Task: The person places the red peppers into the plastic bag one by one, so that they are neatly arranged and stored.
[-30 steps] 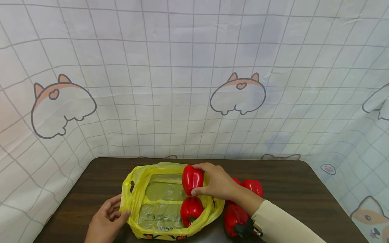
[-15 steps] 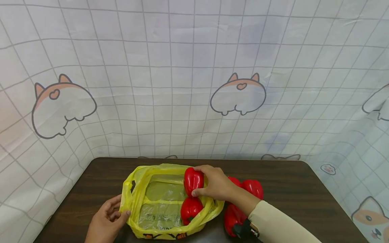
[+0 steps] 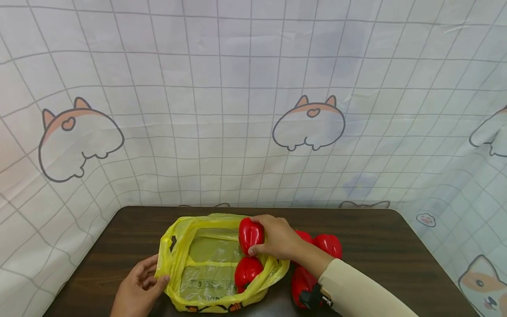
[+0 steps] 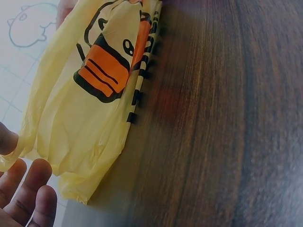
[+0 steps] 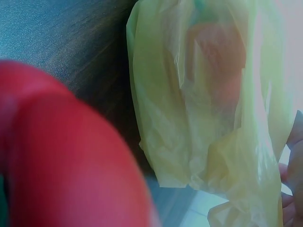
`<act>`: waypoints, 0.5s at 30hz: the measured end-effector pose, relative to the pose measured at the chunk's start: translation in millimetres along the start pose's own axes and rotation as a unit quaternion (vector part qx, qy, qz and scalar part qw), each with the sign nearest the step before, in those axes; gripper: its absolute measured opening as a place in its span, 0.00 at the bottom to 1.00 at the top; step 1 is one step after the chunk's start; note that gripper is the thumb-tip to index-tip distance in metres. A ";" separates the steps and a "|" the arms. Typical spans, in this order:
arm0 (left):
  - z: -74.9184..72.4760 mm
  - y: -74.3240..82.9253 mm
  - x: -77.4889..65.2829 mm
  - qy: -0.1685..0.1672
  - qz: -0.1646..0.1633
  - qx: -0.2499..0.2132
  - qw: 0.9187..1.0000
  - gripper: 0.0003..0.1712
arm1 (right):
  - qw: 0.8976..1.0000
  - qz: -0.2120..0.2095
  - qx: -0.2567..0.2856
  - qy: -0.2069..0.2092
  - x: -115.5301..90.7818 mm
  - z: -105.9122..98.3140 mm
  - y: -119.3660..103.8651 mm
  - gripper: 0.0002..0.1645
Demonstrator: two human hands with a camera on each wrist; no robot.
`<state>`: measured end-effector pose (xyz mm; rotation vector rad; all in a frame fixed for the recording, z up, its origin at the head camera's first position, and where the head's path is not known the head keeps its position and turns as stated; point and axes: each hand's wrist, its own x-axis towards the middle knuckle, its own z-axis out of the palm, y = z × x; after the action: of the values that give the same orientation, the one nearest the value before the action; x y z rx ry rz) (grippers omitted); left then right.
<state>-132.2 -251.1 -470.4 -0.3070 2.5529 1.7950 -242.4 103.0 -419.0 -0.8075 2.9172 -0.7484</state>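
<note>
A yellow plastic bag (image 3: pixel 174 264) lies with its mouth held wide on the dark table; a duck print shows on its side in the left wrist view. My left hand (image 3: pixel 138 286) pinches the bag's left rim between thumb and fingers. Over the right part of the opening, my right hand (image 3: pixel 279 237) grips a red bell pepper (image 3: pixel 251 236) from its right side. Just in front of that pepper, another red bell pepper (image 3: pixel 247 272) sits inside the bag. In the right wrist view the bag's yellow side (image 5: pixel 165 109) fills the middle, with a red shape showing through.
Several red bell peppers (image 3: pixel 328 245) lie to the right of the bag, partly hidden by the right forearm. One in front, a red pepper (image 3: pixel 302 284), is overlapped by a black wrist strap (image 3: pixel 310 297). A white grid-patterned cloth (image 3: pixel 237 110) hangs behind the table (image 3: pixel 380 246).
The right hand and its pepper have dropped slightly in the bag's opening, and the right forearm has shifted a little left. The left hand stays on the rim.
</note>
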 end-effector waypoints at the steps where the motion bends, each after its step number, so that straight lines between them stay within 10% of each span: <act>1: 0.0 0.0 0.0 0.001 0.000 0.000 1.000 0.42 | 1.000 -0.001 -0.003 0.000 0.6 0.7 0.1 0.50; 15: 0.2 -1.7 0.2 0.004 0.004 -0.003 1.000 0.42 | 0.999 0.034 0.003 -0.020 2.9 6.3 0.6 0.49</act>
<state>-132.2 -251.6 -472.1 -0.3051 2.5590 1.8090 -244.3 99.2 -424.5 -0.7114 2.8897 -0.7260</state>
